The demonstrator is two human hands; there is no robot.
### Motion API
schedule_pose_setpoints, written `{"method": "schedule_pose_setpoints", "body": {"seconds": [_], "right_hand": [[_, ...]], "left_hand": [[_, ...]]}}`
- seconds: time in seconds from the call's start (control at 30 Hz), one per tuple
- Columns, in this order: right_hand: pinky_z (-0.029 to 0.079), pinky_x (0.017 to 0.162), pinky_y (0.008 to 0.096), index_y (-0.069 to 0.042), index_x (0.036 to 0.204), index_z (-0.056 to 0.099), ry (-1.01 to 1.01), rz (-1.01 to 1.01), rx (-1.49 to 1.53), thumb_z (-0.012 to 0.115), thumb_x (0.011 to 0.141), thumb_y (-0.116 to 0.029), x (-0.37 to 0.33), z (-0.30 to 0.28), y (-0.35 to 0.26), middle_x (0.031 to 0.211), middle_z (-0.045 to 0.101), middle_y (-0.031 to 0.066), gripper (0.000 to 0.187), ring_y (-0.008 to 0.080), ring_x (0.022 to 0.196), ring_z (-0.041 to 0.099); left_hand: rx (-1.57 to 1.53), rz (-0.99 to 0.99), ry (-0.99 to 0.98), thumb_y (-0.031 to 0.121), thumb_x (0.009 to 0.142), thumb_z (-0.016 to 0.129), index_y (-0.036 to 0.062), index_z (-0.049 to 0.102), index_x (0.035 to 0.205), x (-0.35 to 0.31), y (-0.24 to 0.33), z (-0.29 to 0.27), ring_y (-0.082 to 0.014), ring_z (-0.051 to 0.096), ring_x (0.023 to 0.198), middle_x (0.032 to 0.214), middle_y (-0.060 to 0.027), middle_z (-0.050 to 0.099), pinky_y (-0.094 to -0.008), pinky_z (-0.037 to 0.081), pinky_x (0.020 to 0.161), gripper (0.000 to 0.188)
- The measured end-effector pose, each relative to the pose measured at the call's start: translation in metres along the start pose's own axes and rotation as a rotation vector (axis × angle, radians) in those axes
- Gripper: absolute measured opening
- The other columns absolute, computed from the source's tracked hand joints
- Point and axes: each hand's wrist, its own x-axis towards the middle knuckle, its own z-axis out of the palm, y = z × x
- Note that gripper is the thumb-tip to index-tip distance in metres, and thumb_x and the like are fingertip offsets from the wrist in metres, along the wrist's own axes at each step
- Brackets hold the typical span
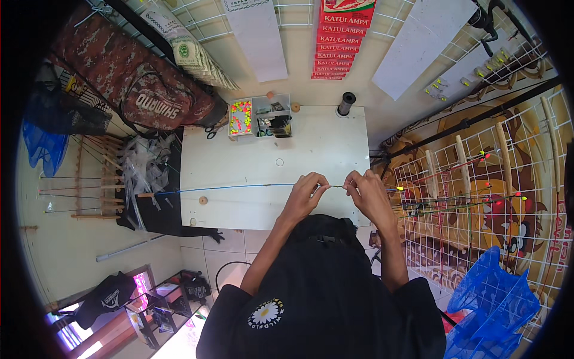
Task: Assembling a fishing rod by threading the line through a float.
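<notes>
A thin blue fishing rod [239, 186] lies level across the white table, its wooden butt [145, 195] reaching past the left edge. My left hand [307, 192] pinches its slender part between thumb and fingers. Just to the right, my right hand [365, 192] has its fingertips closed on the same thin length. A short stretch [338, 186] shows between the two pinches; any finer detail there is too small to make out. Beyond my right hand a yellow tip [399, 188] sticks out; whether it belongs to this rod, I cannot tell.
On the white table [239, 161] stand a divided white box [242, 136] with bright beads and small tools, scissors [210, 131], a dark spool [345, 104] and a wooden disc [203, 200]. Bright-tipped rods rest against the wire grid [466, 203] at right. A camouflage bag [149, 90] sits upper left.
</notes>
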Motion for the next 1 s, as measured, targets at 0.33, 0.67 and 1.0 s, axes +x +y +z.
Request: {"method": "schedule_pose_setpoints", "body": {"seconds": [0.33, 0.67, 1.0], "right_hand": [[0.038, 0.078, 0.0381, -0.008, 0.088, 0.063, 0.170, -0.102, 0.040, 0.069, 0.082, -0.013, -0.006, -0.005, -0.009, 0.090, 0.062, 0.0034, 0.010, 0.0247, 0.084, 0.049], [0.039, 0.078, 0.0368, -0.011, 0.087, 0.063, 0.239, -0.221, -0.044, 0.072, 0.077, -0.011, -0.009, 0.004, -0.009, 0.092, 0.060, -0.0011, 0.014, 0.0222, 0.088, 0.051], [0.039, 0.078, 0.0365, -0.009, 0.083, 0.063, 0.244, -0.217, -0.045, 0.074, 0.072, -0.008, -0.008, 0.003, -0.008, 0.094, 0.061, -0.0012, 0.016, 0.0219, 0.088, 0.051]], "left_hand": [[-0.084, -0.088, -0.037, 0.008, 0.089, 0.062, 0.0010, 0.058, 0.089, 0.000, -0.002, -0.003, -0.0205, 0.050, 0.068, 0.084, -0.0073, 0.063, -0.0318, 0.044, 0.063, 0.008], [-0.220, -0.078, -0.013, 0.005, 0.089, 0.063, -0.0024, 0.057, 0.088, 0.002, -0.007, -0.003, -0.0150, 0.054, 0.069, 0.085, -0.0090, 0.066, -0.0291, 0.043, 0.061, 0.010], [-0.256, -0.088, -0.021, 0.004, 0.089, 0.063, -0.0025, 0.054, 0.085, 0.002, -0.007, -0.005, -0.0168, 0.059, 0.074, 0.086, -0.0107, 0.067, -0.0302, 0.046, 0.067, 0.012]]}}
